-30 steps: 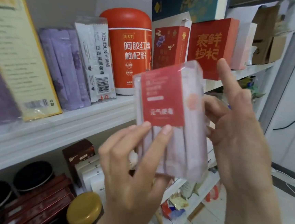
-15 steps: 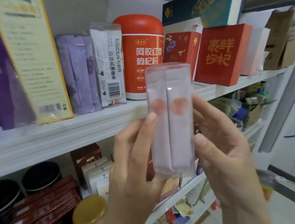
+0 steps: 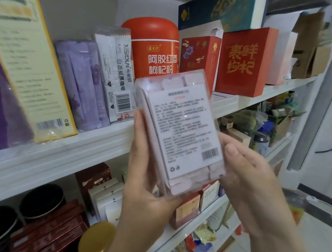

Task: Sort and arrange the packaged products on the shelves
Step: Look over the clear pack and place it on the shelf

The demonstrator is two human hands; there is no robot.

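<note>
A clear plastic pack of pale pink sachets (image 3: 181, 132) is held upright in front of the white shelf (image 3: 63, 153). Its back faces me, with a white label of small print and a barcode. My left hand (image 3: 144, 190) grips its left side and lower edge. My right hand (image 3: 248, 179) holds its right side, thumb near the barcode. On the shelf behind stand purple sachet packs (image 3: 83, 84), a white sachet pack (image 3: 116, 74), an orange canister (image 3: 154, 48) and red boxes (image 3: 246, 62).
A tall yellow-edged box (image 3: 25, 67) stands at the left of the shelf, cardboard boxes (image 3: 310, 46) at the far right. The lower shelf holds dark red boxes (image 3: 44, 237), black tins (image 3: 41, 199), a gold-lidded jar (image 3: 97, 240) and small cartons (image 3: 107, 199).
The pack has been turned in my hands: first its red front label faced me, then its narrow side, and now its white back label. Both hands shifted their hold.
</note>
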